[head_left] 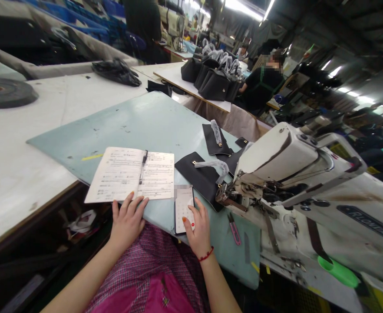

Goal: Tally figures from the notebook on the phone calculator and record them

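My left hand (pixel 127 220) lies flat with its fingers spread on the lower edge of an open notebook (pixel 131 174), which has a black pen (pixel 143 166) in its fold. My right hand (pixel 198 228) rests on a phone (pixel 183 208) lying on the pale green table top (pixel 139 126); the fingers are stretched over its lit screen and the thumb touches it. Neither hand grips anything. A red cord sits round my right wrist.
A white sewing machine (pixel 295 174) stands at the right, with black leather pieces (pixel 201 176) beside its needle and pink snips (pixel 234 228) near the table's front edge. Black handbags (pixel 216 78) stand on a far table, where a seated person (pixel 263 84) works. A dark disc (pixel 4 92) lies far left.
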Demonstrator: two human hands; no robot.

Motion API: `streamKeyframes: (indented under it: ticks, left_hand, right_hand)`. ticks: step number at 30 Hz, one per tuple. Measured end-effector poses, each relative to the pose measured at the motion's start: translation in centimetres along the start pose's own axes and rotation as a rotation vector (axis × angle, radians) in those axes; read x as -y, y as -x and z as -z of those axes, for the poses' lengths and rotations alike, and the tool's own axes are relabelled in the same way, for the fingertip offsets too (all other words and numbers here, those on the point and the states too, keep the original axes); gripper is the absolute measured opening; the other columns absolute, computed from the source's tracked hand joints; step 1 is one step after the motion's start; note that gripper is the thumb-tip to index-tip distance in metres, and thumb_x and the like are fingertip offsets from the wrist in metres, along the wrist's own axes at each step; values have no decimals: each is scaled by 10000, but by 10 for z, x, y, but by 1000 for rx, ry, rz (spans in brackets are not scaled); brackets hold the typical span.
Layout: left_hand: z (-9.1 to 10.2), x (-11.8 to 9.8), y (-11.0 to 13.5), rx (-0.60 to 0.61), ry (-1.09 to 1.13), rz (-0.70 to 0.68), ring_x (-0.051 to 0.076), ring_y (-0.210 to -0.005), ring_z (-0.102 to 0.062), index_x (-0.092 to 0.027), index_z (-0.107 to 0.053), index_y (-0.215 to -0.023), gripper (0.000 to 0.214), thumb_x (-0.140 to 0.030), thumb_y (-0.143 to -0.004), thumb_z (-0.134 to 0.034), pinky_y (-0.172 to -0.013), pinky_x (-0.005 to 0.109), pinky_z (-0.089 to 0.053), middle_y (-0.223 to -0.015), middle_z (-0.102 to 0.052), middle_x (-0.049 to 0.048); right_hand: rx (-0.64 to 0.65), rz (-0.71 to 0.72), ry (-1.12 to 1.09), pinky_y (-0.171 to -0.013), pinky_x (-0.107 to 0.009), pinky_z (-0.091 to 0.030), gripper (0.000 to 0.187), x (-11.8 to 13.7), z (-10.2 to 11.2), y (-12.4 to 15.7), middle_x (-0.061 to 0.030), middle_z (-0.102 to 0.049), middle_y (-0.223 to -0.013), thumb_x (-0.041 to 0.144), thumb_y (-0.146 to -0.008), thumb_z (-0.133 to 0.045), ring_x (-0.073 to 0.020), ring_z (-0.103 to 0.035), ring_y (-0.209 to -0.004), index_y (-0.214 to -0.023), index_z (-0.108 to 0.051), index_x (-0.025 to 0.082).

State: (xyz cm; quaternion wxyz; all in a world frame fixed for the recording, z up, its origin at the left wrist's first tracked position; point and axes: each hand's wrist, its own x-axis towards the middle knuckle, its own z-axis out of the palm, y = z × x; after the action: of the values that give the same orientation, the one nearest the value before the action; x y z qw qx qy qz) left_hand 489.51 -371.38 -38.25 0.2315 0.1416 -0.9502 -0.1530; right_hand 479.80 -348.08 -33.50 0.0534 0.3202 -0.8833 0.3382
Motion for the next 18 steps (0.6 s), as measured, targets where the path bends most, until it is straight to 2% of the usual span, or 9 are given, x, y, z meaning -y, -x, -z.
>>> streamKeyframes:
  ticks: [4,8,12,15,18]
  left_hand:
    - [4,2,-7,39,-23,-53,313,-1382,-301,-177,-534,-1289,550,-151,-745,-610,-1177,593,15,-1344,-524,134]
    - [1,14,-12,68,12,-160,322,-1354,-339,-130,-535,-1266,532,-155,-744,-633,-1191,543,-127,-1292,-536,160]
    - [-12,27,-10,-31,65,-223,348,-1325,-368,-152,-498,-1282,523,-167,-775,-623,-1148,572,-220,-1256,-536,161]
    - [-24,32,-7,-128,95,-230,358,-1287,-409,-189,-500,-1266,460,-192,-816,-596,-1101,591,-265,-1179,-563,144]
    - [-31,33,-7,-166,130,-213,361,-1269,-424,-228,-523,-1249,407,-244,-846,-580,-1084,588,-271,-1123,-577,122]
  right_hand:
    - [16,-9,3,-1066,-463,-371,353,0,0,0,-119,-386,-1451,365,-943,-475,-255,-381,-1318,-1247,-527,194]
    - [44,-22,-8,-1069,-457,-369,368,-1,1,0,-118,-369,-1460,364,-947,-470,-251,-372,-1323,-1272,-504,195]
    - [51,-39,-9,-1074,-460,-367,382,-4,-1,1,-116,-359,-1465,358,-947,-471,-249,-360,-1334,-1295,-480,200]
    - [50,-44,-6,-1074,-473,-371,395,-6,-3,0,-116,-354,-1471,350,-946,-475,-257,-349,-1346,-1313,-464,204]
    - [49,-40,-4,-1060,-494,-384,399,-8,-4,-1,-121,-361,-1469,343,-945,-472,-272,-354,-1346,-1321,-455,212]
